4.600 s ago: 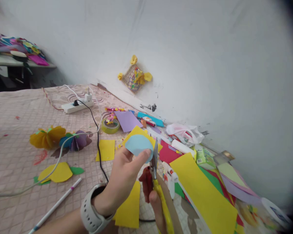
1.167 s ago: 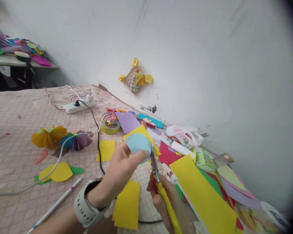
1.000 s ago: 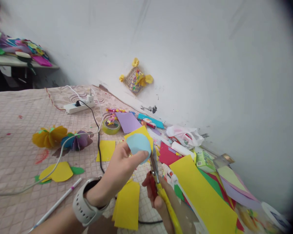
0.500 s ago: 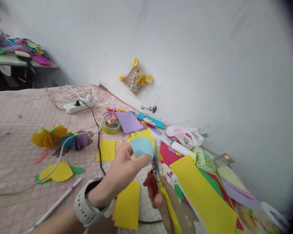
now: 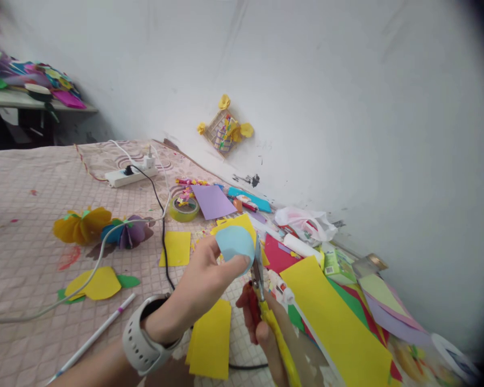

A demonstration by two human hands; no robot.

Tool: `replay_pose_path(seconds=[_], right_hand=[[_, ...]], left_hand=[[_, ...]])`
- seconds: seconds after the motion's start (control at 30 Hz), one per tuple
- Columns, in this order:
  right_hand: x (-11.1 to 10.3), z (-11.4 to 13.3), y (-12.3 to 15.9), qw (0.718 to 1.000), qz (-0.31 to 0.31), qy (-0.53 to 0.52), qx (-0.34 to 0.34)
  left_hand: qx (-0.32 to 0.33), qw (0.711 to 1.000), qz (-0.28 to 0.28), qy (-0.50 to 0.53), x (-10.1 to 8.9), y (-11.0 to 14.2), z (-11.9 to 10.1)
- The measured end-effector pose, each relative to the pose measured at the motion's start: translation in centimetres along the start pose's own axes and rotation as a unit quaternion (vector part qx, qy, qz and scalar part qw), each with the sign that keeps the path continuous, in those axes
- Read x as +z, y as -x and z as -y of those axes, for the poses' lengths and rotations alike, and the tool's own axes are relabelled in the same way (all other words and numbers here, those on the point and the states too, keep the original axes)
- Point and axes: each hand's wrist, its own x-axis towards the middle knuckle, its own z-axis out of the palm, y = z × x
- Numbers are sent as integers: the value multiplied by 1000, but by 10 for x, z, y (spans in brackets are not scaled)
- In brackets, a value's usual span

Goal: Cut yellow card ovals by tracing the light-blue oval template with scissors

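Note:
A light blue paper piece (image 5: 234, 242) with a rounded edge is pinched between the thumb and fingers of my left hand (image 5: 210, 274), which wears a watch with a pale strap. My right hand (image 5: 266, 333) grips a pair of scissors (image 5: 258, 269) with one yellow and one red handle. The blades point up, at the right edge of the blue paper. Beneath my hands lie stacked yellow paper pieces (image 5: 210, 341), and another yellow sheet (image 5: 248, 223) shows behind the blue paper.
A glue gun (image 5: 281, 290) lies right of the scissors, beside a long yellow sheet (image 5: 339, 322). Paper flowers (image 5: 83, 226), a white pen (image 5: 94, 338) and a tape roll (image 5: 184, 208) lie left. Cables run from a power strip (image 5: 131, 176). A plastic bag (image 5: 306, 221) sits by the wall.
The blue paper has been turned and shifted slightly right in my left hand over the last second. Earlier its outline was wider and flatter. The scissors stay at its right edge.

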Motion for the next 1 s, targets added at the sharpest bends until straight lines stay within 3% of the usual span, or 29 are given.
replay_pose_path(seconds=[1.0], right_hand=[[3,-10,3,999,-14,42,-1]], left_hand=[[19,1000,2,3,1,-1,-2]])
